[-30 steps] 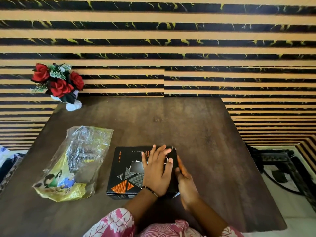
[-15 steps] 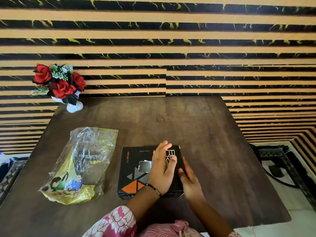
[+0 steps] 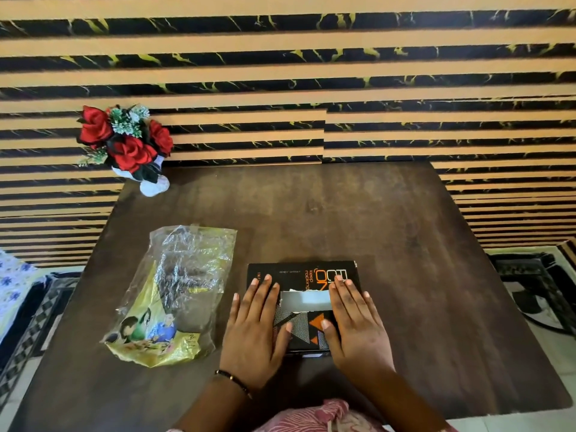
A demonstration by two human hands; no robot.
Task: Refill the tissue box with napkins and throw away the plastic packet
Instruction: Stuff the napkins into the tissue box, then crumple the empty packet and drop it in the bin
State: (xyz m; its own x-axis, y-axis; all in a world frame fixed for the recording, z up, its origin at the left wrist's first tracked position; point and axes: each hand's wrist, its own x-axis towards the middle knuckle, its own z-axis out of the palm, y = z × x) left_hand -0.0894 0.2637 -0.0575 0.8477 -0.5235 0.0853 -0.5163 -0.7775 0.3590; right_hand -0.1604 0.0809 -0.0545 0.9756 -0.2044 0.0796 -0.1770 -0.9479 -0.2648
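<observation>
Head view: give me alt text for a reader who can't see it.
Both hands, left hand and right hand, lie flat on a black tissue box with a pale slot on a dark wooden table. A crumpled plastic packet lies left of it; red flowers stand at the far-left corner.

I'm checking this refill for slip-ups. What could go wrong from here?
The plastic packet lies loose left of the tissue box and could be forgotten on the table. Left hand and right hand press flat beside the slot, possibly crushing the napkin.
</observation>
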